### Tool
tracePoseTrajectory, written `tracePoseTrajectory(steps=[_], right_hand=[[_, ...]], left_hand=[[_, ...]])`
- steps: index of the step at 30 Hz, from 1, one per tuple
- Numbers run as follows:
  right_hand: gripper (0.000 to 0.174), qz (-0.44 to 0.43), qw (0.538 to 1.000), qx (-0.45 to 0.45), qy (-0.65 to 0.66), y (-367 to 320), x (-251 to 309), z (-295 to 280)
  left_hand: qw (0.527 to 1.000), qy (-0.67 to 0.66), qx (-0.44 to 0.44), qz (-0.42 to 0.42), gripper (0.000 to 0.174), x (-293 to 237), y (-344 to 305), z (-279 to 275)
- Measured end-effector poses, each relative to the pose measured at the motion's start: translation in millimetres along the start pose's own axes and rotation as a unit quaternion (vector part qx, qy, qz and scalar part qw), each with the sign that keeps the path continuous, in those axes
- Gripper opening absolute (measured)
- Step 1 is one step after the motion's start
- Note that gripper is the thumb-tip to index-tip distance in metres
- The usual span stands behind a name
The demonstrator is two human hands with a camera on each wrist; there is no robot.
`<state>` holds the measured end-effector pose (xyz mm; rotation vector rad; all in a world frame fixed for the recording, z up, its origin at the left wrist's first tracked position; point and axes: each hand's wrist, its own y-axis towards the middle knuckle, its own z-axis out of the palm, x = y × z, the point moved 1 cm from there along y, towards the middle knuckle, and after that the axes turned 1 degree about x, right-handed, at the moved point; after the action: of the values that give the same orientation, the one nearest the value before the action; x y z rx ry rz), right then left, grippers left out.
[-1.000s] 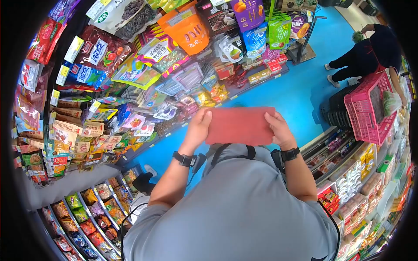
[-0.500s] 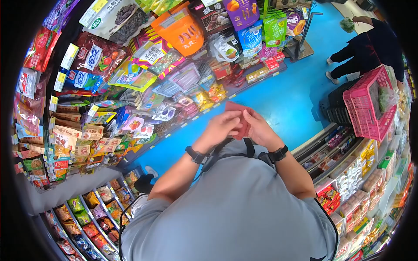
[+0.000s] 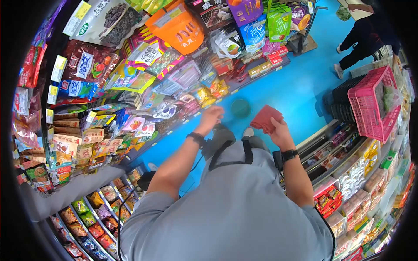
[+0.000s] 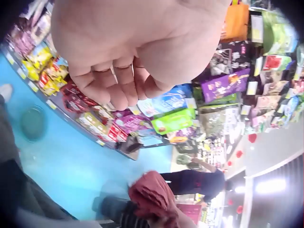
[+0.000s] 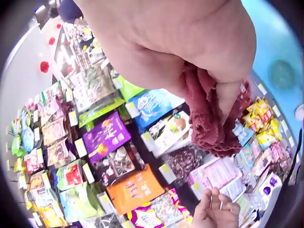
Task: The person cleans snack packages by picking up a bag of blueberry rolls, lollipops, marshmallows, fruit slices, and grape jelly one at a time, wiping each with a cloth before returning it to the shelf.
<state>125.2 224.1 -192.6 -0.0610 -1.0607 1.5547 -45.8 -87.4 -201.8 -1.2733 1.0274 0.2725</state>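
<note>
A dull red cloth (image 3: pixel 264 118), folded into a small bundle, is pinched in my right hand (image 3: pixel 281 132) out in front of my body. In the right wrist view, the cloth (image 5: pixel 209 118) hangs in soft folds between the thumb and fingers of the right hand (image 5: pixel 175 42). My left hand (image 3: pixel 212 117) is off to the left, apart from the cloth. Its fingers are loosely bent and nothing is in them, as the left wrist view of the left hand (image 4: pixel 137 52) shows.
Racks of bagged snacks, including an orange bag (image 3: pixel 176 28), line the left. A pink basket (image 3: pixel 370 104) sits on black stacked baskets (image 3: pixel 344 102) at the right, near a person in dark clothes (image 3: pixel 363 41). A round green mark (image 3: pixel 241 108) lies on the blue floor.
The cloth was stretched wide between both hands, then folded together between them. Now my left hand has let go and moved left, while the right hand holds the folded cloth further right.
</note>
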Motion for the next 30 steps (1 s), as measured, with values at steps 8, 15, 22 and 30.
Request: tracePoseTrajectory(steps=[8, 15, 22, 30], right_hand=[[0.031, 0.004, 0.98, -0.198, -0.005, -36.5, -71.5, -132.7], [0.034, 0.074, 0.865, -0.316, -0.383, -141.1, -161.7, -198.2], [0.034, 0.14, 0.884, -0.396, -0.204, -182.8, -233.2, -159.1], [0.031, 0.127, 0.899, -0.398, -0.13, -167.6, -269.7, -85.2]], left_hand=[[0.942, 0.295, -0.143, 0.069, 0.03, 84.0, 131.1, -89.0], [0.902, 0.384, -0.164, 0.114, 0.049, 91.1, 211.3, -119.0], [0.884, 0.459, -0.049, 0.072, 0.065, 68.1, 287.9, -147.5], [0.874, 0.485, -0.025, 0.024, 0.058, 67.2, 335.1, -153.6]])
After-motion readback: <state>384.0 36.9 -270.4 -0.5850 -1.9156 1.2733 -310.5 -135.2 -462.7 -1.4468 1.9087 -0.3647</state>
